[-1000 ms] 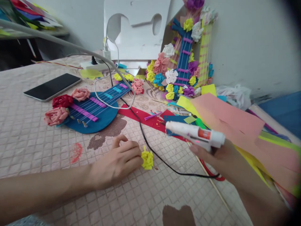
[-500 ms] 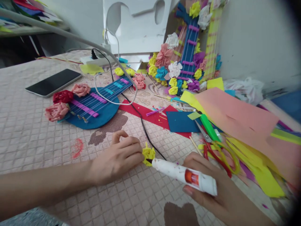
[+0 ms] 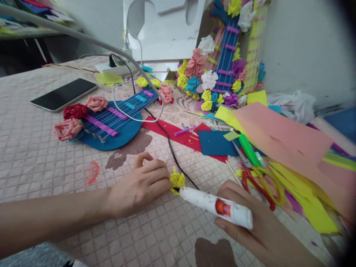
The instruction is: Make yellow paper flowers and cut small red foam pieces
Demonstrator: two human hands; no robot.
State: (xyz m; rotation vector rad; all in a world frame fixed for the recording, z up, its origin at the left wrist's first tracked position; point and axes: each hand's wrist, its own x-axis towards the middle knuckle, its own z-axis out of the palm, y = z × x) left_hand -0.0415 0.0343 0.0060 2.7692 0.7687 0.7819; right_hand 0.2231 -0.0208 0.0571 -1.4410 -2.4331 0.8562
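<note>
My left hand [image 3: 141, 185] rests on the quilted cloth, its fingers closed at the edge of a small yellow paper flower [image 3: 178, 180]. In my right hand [image 3: 247, 215] is a white glue gun [image 3: 211, 203] with an orange part and purple specks. Its black nozzle touches, or nearly touches, the lower side of the flower; the exact contact is too small to tell. A black cord [image 3: 174, 155] runs over the cloth and passes out of sight behind the glue gun. Part of the right fingers is hidden by the glue gun.
Beyond my left hand lies a blue toy guitar [image 3: 122, 135] with paper roses, beside a phone [image 3: 65, 94]. A white cable loops over it. Scissors [image 3: 244, 159], a green marker [image 3: 248, 149] and pink sheets [image 3: 283, 126] lie right. A flower-covered guitar [image 3: 226, 59] leans behind.
The view has shifted slightly. The glue gun has moved a little left relative to the flower, its nozzle staying at the flower's lower side. My left hand keeps its place at the flower.
</note>
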